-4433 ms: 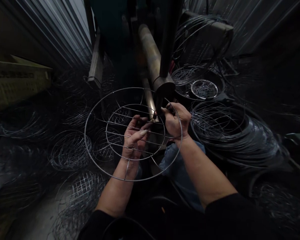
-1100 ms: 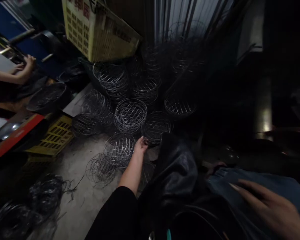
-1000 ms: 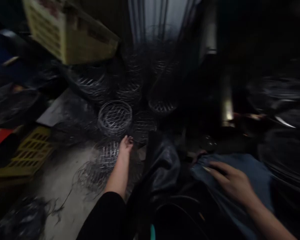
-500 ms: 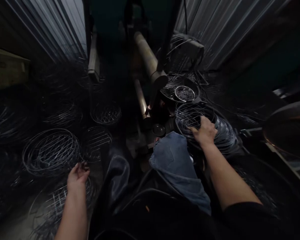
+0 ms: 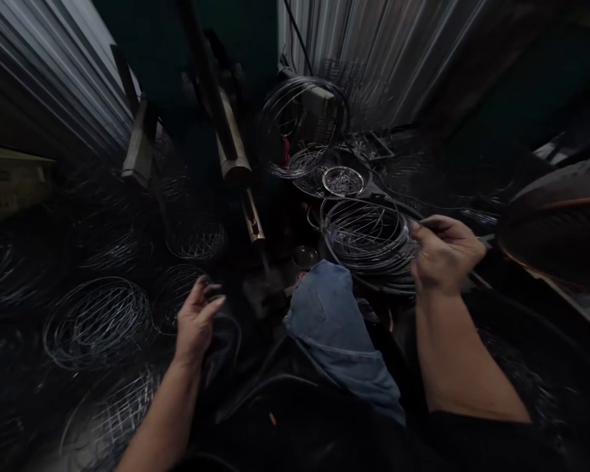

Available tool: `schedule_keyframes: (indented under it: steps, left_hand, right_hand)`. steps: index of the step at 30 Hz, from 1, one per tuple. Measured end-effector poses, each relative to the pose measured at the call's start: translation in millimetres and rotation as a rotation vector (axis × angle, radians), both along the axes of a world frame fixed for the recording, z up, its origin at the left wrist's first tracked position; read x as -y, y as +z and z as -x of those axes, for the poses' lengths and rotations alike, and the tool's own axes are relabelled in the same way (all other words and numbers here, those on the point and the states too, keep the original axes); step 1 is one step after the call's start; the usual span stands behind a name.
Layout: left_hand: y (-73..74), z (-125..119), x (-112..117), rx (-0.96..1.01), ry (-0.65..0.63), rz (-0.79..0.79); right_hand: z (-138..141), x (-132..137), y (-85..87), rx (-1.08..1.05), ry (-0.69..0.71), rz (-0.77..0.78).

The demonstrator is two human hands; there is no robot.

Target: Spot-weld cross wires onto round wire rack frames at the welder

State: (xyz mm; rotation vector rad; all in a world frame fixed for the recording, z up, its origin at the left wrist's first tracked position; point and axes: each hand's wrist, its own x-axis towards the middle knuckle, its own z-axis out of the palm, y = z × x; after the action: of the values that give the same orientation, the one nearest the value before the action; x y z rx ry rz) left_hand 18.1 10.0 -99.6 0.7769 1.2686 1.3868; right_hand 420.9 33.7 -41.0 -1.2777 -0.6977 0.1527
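At the right, my right hand (image 5: pixel 445 252) is closed in a pinch at the edge of a stack of wire rings (image 5: pixel 364 262). Its fingertips grip the rim of a thin wire ring (image 5: pixel 396 208) with crossing wires; the dim light blurs the exact contact. My left hand (image 5: pixel 196 318) hangs in the air left of my knee, fingers apart and holding nothing. Just beyond it lies a round wire grid (image 5: pixel 174 285). Between my hands, two metal rods (image 5: pixel 233 147) of a machine point towards me, the lower rod (image 5: pixel 252 216) being thinner.
More round wire grids (image 5: pixel 98 321) lie on the floor at the left. A small bowl of metal bits (image 5: pixel 343 180) sits behind the stack, near a coil of wire (image 5: pixel 275 131). Denim cloth (image 5: pixel 319 301) covers my knee. A large round fan-like object (image 5: pixel 560 223) stands at the right.
My right hand has moved right from over the stack to its edge and closed on a ring. My left hand has risen and come inward. The view has shifted right.
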Motion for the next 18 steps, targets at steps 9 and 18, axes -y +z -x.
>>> schedule_keyframes:
  steps: [9,18]
  left_hand:
    - [32.2,-69.9,4.9,0.531,-0.369,0.3]
    - [28.1,-16.8,6.7,0.441,-0.175,0.326]
  right_hand:
    - [96.6,87.2,17.0,0.606,0.431,-0.226]
    - [87.4,72.3,-0.2,0.362,0.866,0.131]
